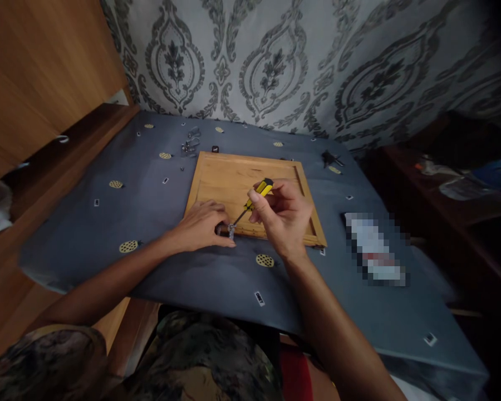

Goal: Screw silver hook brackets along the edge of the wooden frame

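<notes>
gripping a yellow-and-black screwdriver (255,197), the right hand (281,220) sets its tip on a metal fitting (231,230) at the wooden panel (234,178) edge, pinched by the left hand (200,225); fastening looks midway, with spare fittings (190,142) untouched on the bench (108,223) beyond both hands.

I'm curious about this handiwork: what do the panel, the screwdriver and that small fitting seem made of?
The panel: wood, light, smooth, grain visible. The screwdriver in the right hand: yellow-black handle, likely plastic; thin shaft looks metal. The fitting in the left hand: shiny, probably metal.
</notes>
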Demonstrator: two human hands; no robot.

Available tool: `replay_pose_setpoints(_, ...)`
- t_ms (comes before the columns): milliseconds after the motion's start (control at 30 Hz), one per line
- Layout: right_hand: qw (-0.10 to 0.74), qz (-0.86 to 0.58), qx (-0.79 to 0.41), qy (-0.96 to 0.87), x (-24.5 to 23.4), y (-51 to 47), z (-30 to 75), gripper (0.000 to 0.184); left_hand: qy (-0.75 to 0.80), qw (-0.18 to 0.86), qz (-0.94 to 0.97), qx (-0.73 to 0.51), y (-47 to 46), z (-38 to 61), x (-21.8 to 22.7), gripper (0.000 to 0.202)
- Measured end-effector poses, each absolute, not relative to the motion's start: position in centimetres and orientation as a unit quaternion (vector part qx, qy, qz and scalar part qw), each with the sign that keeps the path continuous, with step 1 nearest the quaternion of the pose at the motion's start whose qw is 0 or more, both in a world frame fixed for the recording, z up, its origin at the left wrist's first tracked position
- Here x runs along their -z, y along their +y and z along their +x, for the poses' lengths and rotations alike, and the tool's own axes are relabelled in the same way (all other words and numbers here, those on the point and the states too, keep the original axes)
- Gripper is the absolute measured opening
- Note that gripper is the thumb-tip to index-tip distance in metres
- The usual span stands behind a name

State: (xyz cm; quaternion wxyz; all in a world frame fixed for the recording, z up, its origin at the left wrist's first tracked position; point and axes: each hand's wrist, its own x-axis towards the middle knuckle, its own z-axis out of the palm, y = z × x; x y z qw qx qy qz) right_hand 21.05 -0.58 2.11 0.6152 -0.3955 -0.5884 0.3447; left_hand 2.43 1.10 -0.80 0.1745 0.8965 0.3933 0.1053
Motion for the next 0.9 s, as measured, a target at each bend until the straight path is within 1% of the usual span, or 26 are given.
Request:
replay_pose_setpoints(267, 0.599, -0.411, -0.351, -0.591, -1.6, -0.4, 21.0, 0.04, 0.397, 0.169, 0.896, -0.1, 1.1, 2.5, 0.9, 0.04)
replay_pose_setpoints(533, 0.595, -0.393, -0.375, -0.592, -1.3, -0.3, 21.0, 0.039, 0.395, 0.175, 0.897, -0.093, 1.1, 2.6, 0.7, 0.041)
replay_pose_setpoints(667, 0.555, -0.366, -0.416, -0.621, -1.6, 0.1, 21.7, 0.039, 0.396, 0.182, 0.896, -0.086, 1.1, 2.5, 0.4, 0.038)
replay_pose_setpoints(767, 0.515, -0.352, -0.432, -0.651, -1.9, 0.2, 22.3, 0.036, 0.394, 0.185, 0.896, -0.091, 1.1, 2.5, 0.4, 0.037)
replay_pose_setpoints(833, 0.508, -0.353, -0.428, -0.658, -1.9, 0.2, 22.4, 0.034, 0.394, 0.183, 0.896, -0.093, 1.2, 2.5, 0.6, 0.037)
replay_pose_setpoints(900, 0.519, -0.361, -0.418, -0.652, -1.8, 0.1, 22.3, 0.036, 0.394, 0.184, 0.895, -0.097, 1.2, 2.5, 0.7, 0.037)
